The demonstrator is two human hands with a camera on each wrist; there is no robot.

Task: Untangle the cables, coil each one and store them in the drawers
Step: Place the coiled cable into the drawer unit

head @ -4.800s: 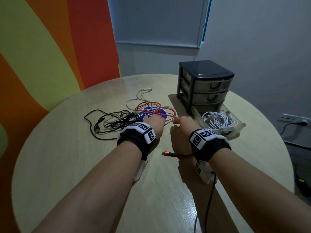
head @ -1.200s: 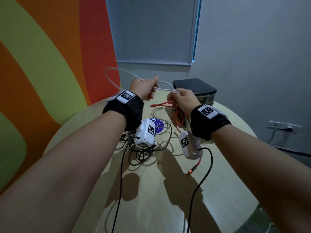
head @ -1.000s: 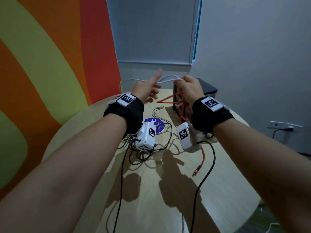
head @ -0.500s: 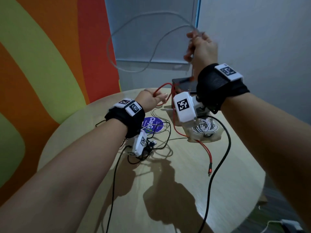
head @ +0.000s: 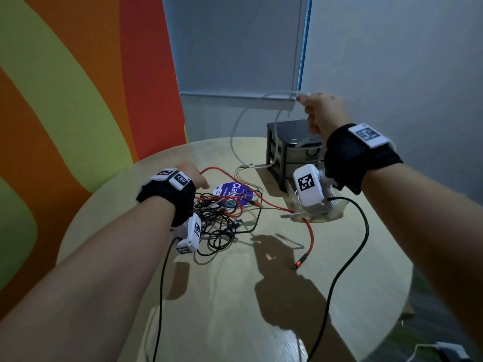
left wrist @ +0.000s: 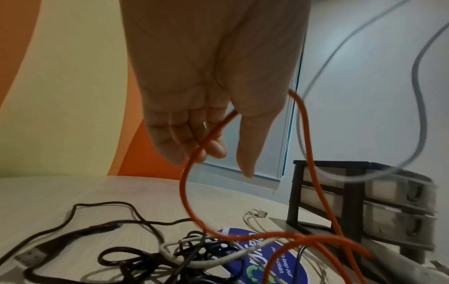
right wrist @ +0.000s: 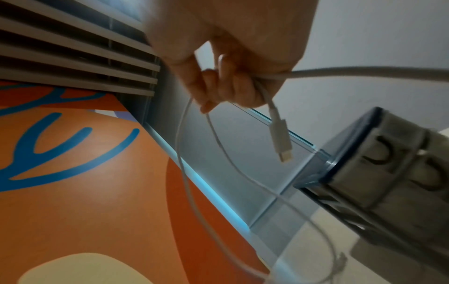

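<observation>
From the head view, the right hand (head: 322, 113) held a white cable (head: 235, 137) raised above the table's far edge (head: 224, 142), near the drawers (head: 292, 150), three stacked. The left wrist view showed the left hand (left wrist: 206, 96), fingers curled round one red cable (left wrist: 184, 188) over the black tangle (left wrist: 136, 263). On the right wrist view, fingers pinched the white cable just behind its plug (right wrist: 279, 134): light, limp, probably best gripped there.
</observation>
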